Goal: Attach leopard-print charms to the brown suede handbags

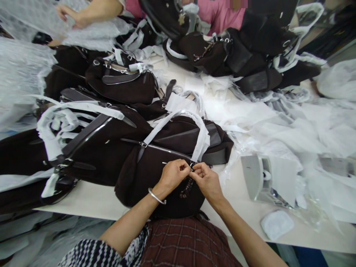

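Observation:
A dark brown handbag (158, 178) lies on the table right in front of me, its handle (200, 135) wrapped in white paper. My left hand (175, 173) and my right hand (206, 181) meet at the right base of this handle. Both pinch with closed fingertips at the upper end of a dark beaded bag charm (187, 187), which hangs below them against the bag. The small fitting between the fingertips is mostly hidden. A thin white stick-like piece (164, 163) shows beside the left knuckles.
More dark handbags (105, 152) with wrapped handles crowd the left and the back. A grey-white tape dispenser (257, 178) stands at right, near a white pad (277, 224). Loose white wrapping (292, 122) covers the right side. Across the table is a co-worker's arm (94, 14).

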Action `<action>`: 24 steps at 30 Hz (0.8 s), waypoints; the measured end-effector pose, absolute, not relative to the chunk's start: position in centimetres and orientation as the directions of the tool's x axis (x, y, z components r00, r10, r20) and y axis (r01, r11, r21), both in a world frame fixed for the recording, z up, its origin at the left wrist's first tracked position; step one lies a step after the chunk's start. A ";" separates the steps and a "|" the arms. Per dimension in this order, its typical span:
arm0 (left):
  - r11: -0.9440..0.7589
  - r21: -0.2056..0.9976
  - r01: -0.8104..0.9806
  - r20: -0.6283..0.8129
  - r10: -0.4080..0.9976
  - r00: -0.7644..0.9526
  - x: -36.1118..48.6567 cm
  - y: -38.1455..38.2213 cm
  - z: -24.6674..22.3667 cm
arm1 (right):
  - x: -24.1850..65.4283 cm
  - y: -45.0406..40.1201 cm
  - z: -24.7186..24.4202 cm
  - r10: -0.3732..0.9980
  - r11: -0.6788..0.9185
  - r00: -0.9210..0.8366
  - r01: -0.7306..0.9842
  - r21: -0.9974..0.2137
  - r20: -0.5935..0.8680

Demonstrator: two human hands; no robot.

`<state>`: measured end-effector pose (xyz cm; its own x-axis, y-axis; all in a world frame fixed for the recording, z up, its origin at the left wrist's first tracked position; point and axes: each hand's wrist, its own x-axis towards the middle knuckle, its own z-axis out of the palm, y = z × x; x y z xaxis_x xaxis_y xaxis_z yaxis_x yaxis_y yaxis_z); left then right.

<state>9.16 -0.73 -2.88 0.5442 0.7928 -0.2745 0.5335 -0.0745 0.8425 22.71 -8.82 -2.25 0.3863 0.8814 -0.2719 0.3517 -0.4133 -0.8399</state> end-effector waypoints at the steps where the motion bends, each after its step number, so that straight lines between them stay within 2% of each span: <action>1: -0.068 0.843 0.533 -0.272 0.801 0.533 9.2 -0.8 -2.9 | 22.8 -8.8 -2.3 0.882 -0.415 0.383 0.350 -0.840 -0.276; 8: 0.095 0.863 0.495 -0.373 0.782 0.500 9.7 -1.2 -3.3 | 22.9 -8.5 -2.2 0.890 -0.416 0.361 0.401 -0.816 -0.277; 12: 0.085 0.890 0.449 -0.310 0.835 0.455 9.5 -1.5 -3.0 | 23.2 -8.4 -2.1 0.890 -0.426 0.345 0.399 -0.812 -0.298; 15: 0.149 0.935 0.321 -0.274 0.880 0.389 9.2 -1.2 -3.0 | 23.6 -8.3 -2.0 0.900 -0.422 0.297 0.406 -0.810 -0.320; 19: 0.316 0.939 0.132 -0.343 0.857 0.386 9.3 -0.4 -3.6 | 23.9 -8.4 -2.0 0.912 -0.405 0.260 0.452 -0.795 -0.317; 21: 0.324 0.935 0.142 -0.354 0.840 0.411 9.4 -0.2 -4.0 | 23.8 -8.5 -2.1 0.917 -0.396 0.250 0.465 -0.791 -0.312; 24: 0.237 0.938 0.255 -0.334 0.816 0.472 9.4 -0.1 -4.4 | 23.7 -8.8 -2.2 0.913 -0.406 0.247 0.455 -0.792 -0.326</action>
<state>9.39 -0.11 -4.36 0.4716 0.8159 -0.3344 0.2547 0.2371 0.9375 23.69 -8.76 -2.22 0.2467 0.9125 -0.3262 0.4551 -0.4063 -0.7923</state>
